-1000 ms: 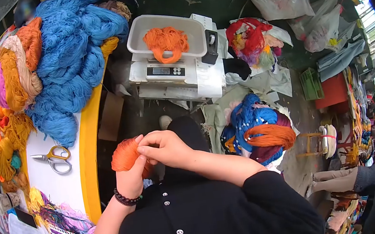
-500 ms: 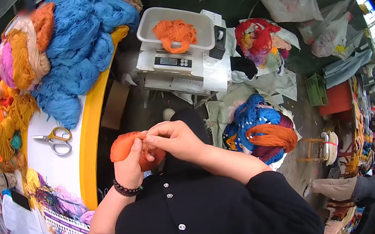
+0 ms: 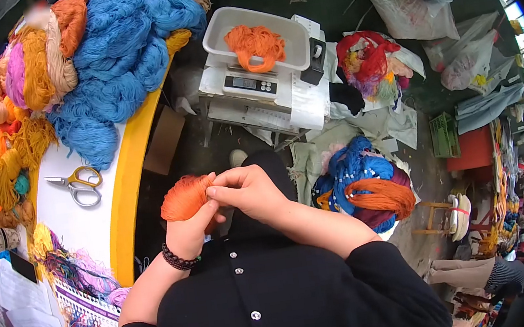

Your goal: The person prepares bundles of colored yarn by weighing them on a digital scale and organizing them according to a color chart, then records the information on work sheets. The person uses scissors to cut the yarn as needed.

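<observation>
A skein of orange yarn is held in front of my lap by my left hand, whose fingers close around its lower end; a dark beaded bracelet circles that wrist. Thumb and forefinger of my right hand pinch at the skein's right edge, touching the left thumb. Any single strand between those fingertips is too small to make out. To the left, scissors with yellow and grey handles lie on the white tabletop.
Blue yarn and other coloured skeins heap on the yellow-edged table. Ahead, a white tub with orange yarn sits on a digital scale. Bundled yarn lies on the floor at right. Another person's legs show at lower right.
Both hands still hold the orange skein, which has tilted more upright and shifted slightly right. The fingertips have drawn together. The whole view has shifted a little.
</observation>
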`<state>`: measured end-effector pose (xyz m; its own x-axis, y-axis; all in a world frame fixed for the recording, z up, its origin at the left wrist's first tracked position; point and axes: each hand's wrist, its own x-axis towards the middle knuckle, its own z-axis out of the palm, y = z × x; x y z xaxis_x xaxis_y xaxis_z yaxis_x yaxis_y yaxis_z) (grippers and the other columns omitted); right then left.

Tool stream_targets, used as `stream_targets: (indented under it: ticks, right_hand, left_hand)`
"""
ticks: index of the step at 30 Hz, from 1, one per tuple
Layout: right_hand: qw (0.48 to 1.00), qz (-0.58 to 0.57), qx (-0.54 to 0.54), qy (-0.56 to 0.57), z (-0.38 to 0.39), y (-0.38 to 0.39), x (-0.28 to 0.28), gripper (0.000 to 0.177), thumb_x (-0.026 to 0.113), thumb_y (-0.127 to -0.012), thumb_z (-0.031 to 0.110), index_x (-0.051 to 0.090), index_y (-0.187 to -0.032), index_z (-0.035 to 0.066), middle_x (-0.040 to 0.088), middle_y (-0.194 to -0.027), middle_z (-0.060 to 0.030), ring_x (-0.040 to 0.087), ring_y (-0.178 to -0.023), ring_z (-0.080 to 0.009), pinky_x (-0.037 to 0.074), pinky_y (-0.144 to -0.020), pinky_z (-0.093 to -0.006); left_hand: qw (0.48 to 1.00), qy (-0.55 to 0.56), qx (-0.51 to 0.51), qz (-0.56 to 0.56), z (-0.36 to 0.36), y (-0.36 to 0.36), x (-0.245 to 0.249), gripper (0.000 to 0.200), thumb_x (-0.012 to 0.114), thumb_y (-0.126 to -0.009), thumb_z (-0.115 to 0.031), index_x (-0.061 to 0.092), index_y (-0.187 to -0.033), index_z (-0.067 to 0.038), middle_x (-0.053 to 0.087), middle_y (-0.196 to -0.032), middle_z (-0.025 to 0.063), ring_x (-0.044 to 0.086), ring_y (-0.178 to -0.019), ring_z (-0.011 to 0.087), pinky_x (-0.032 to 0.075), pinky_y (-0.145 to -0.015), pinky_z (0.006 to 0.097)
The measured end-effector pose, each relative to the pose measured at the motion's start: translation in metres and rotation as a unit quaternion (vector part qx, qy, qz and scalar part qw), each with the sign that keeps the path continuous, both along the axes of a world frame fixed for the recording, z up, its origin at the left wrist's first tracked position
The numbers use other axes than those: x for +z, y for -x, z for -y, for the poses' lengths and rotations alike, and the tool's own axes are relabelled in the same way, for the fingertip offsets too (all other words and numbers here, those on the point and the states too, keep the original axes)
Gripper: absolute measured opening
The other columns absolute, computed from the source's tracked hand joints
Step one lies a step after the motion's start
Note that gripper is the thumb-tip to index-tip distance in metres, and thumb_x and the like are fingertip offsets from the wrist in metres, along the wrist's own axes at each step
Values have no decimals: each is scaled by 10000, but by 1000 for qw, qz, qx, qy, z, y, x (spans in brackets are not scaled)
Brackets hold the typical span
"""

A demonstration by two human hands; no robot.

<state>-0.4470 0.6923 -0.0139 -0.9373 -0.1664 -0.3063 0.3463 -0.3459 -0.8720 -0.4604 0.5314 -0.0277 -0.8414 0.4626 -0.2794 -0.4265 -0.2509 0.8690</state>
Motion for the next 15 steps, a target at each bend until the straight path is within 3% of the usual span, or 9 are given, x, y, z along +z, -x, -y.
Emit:
stream_targets:
  ticks: [2,5,6,8,9,10,11,13,15]
  right_hand:
    - [1000,3,1,22,0,0,0,168,604,-888,105,644,-867,-57,638,-716,-52,593,-592,-101,475,-526,-243]
    - [999,1,-27,29,-1,3,7,154,614,-891,121,646,-892,-29,655,-799,-57,598,-700,-103,484,-649,-241]
    - [999,-5,-28,37,-6,5,13,153,617,-892,130,644,-906,-20,659,-828,-58,599,-738,-106,483,-695,-242]
    - [995,20,-10,96,-24,13,48,143,598,-901,132,604,-932,-8,648,-826,-55,614,-762,-130,489,-745,-253]
    - [994,50,25,94,-39,15,79,138,598,-901,140,594,-923,4,642,-825,-61,619,-760,-132,500,-742,-262]
    - [997,39,69,5,-56,18,114,147,615,-894,162,611,-936,21,639,-828,-49,616,-760,-120,507,-735,-267]
    - [984,-36,78,-158,-69,21,159,159,634,-883,179,637,-963,42,638,-818,-23,607,-759,-95,502,-694,-250]
    - [841,-239,33,-484,-103,24,229,176,658,-835,174,654,-968,58,637,-807,-7,597,-745,-101,477,-639,-248]
    - [575,-397,-29,-715,-144,27,284,195,680,-774,169,648,-945,82,634,-759,-2,604,-704,-150,470,-591,-292]
  left_hand:
    - [999,-45,1,27,3,0,-1,305,571,-924,-126,568,-1209,-16,631,-950,46,595,-730,100,496,-669,226]
    - [993,-93,22,69,5,8,-16,296,536,-951,-186,564,-1187,-10,632,-967,62,601,-796,135,496,-762,276]
    - [981,-149,52,110,2,10,-7,239,504,-967,-219,571,-1101,-33,623,-923,49,596,-821,160,463,-879,327]
    - [924,-309,31,223,17,19,-26,167,490,-974,-229,559,-1008,-81,595,-823,4,585,-754,145,437,-948,340]
    - [910,-321,39,260,24,23,-35,150,472,-981,-249,530,-916,-128,512,-700,-55,550,-685,93,405,-1000,335]
    - [877,-378,35,295,34,27,-56,175,437,-993,-260,513,-918,-122,456,-668,-69,530,-652,60,413,-997,367]
    - [839,-432,31,329,45,31,-79,199,403,-1005,-271,495,-921,-116,399,-636,-82,510,-619,28,421,-994,400]
    - [854,-371,82,356,65,31,-118,173,421,-997,-241,497,-898,-122,374,-596,-92,462,-556,26,437,-923,355]
    - [865,-278,158,386,82,24,-164,163,454,-979,-217,490,-836,-147,348,-559,-94,409,-506,48,430,-824,309]
